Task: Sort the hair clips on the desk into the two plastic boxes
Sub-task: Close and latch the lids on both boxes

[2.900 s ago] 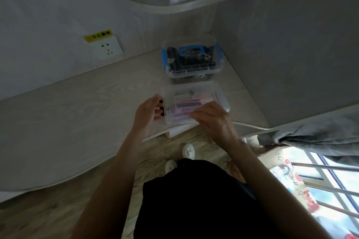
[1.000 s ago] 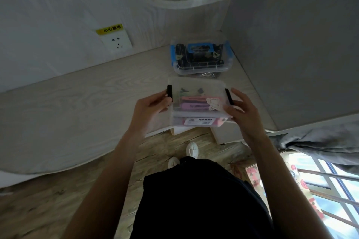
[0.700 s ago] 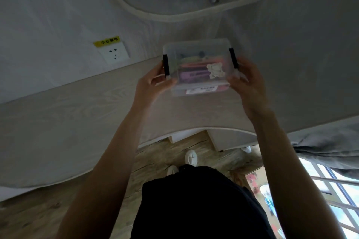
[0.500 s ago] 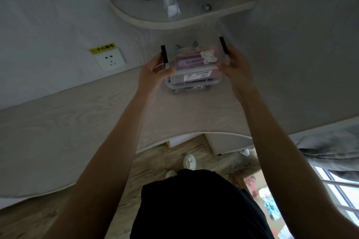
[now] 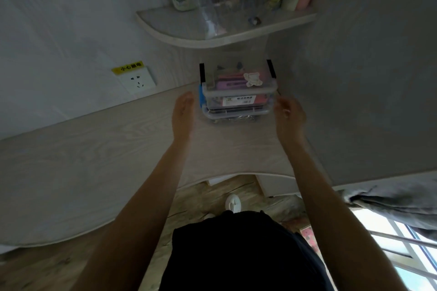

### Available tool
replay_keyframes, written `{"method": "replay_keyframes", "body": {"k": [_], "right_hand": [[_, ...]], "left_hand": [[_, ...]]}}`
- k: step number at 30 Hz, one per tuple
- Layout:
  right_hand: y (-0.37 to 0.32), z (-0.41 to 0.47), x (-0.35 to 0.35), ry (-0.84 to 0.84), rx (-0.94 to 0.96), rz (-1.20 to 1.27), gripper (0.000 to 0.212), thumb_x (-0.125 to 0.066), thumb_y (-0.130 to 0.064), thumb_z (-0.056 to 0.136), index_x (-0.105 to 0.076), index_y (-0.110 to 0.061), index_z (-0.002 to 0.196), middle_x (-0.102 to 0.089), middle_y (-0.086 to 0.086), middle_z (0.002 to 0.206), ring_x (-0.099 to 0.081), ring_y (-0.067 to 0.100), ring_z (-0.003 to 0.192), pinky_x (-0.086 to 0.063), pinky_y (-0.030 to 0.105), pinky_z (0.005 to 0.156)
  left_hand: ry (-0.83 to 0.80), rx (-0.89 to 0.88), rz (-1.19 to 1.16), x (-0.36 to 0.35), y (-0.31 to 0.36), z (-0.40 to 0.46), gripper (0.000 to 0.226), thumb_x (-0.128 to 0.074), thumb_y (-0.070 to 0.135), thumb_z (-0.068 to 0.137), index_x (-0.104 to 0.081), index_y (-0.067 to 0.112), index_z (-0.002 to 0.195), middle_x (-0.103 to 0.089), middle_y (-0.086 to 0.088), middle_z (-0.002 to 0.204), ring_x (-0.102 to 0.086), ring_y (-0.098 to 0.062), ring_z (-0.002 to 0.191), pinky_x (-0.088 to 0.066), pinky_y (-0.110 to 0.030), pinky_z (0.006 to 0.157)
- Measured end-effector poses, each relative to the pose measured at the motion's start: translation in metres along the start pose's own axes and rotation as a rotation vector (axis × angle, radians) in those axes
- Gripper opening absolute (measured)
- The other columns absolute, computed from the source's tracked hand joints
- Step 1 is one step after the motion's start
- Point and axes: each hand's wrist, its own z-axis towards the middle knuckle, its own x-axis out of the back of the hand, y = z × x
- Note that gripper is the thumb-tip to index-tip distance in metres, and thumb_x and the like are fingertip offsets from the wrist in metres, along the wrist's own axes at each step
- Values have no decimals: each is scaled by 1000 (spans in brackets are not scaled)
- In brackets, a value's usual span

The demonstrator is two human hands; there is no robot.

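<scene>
Desk (image 5: 94,160) carries both boxes stacked at 12 o'clock, top box (image 5: 237,80) on blue-latched box (image 5: 233,111); left hand (image 5: 182,111) and right hand (image 5: 287,113), fingers relaxed, hold nothing beside them; withdraw straight outward, avoiding nudging the stack.

Two clear boxes (image 5: 237,85) sit stacked on the bench (image 5: 94,160); the left hand (image 5: 183,111) and right hand (image 5: 287,112) flank them, fingers loose.

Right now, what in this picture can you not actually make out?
- Lower box, head view: the top box stacked on it hides its contents.
- Clips inside the top box: blurred pink and purple shapes behind cloudy plastic, uncountable.
- Top box's label: too small to read.
- Shelf items: cut off by the top edge.
- Left hand, right hand: beside the boxes; contact unclear.
</scene>
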Motion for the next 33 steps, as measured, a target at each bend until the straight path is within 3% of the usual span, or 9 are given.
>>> {"method": "replay_keyframes", "body": {"k": [2,5,8,10,15,22,33], "right_hand": [[12,-12,1,-80,253,-246,26,-53,0,83,-65,-4,106,-64,17,108,-58,33,100,-47,39,88],[19,-18,-7,-244,447,-480,36,-56,-3,81,-62,-8,117,-61,13,123,-55,34,112,-47,43,90],[27,-14,-9,-290,441,-637,43,-54,-13,86,-52,-15,129,-52,6,136,-48,27,124,-40,41,97],[31,-5,-7,-290,427,-678,45,-51,-15,88,-47,-16,133,-47,5,140,-44,23,129,-37,41,101],[34,31,-6,-318,353,-703,51,-46,-14,92,-34,-17,142,-31,7,150,-36,21,134,-33,38,105],[37,70,-9,-320,324,-774,57,-42,-11,92,-23,-12,146,-21,10,155,-23,21,142,-23,36,114],[26,81,-14,-402,244,-802,62,-46,-20,93,-16,-16,148,-14,5,157,-24,27,139,-27,40,110]], "left_hand": [[-62,154,32,-1,-12,4,34,-53,20,91,-52,16,125,-60,-12,122,-57,-27,111,-45,-35,89],[-140,209,4,-4,-18,9,42,-60,10,88,-50,8,129,-61,-18,121,-62,-23,97,-50,-27,83],[-100,172,-5,-11,-21,10,43,-67,8,82,-56,7,124,-65,-15,111,-64,-11,81,-54,-13,68],[-100,176,-20,-17,-21,11,42,-70,8,80,-58,7,120,-65,-15,110,-65,-16,84,-56,-17,70],[-109,164,21,-51,-14,23,46,-74,15,78,-57,7,119,-64,-16,114,-65,-28,99,-52,-42,93],[-78,99,60,-87,-8,39,45,-74,23,77,-58,11,117,-61,-9,118,-61,-26,107,-49,-43,97],[-68,49,159,-91,1,43,45,-67,26,84,-52,18,125,-59,-3,123,-59,-22,108,-50,-43,95]]}}
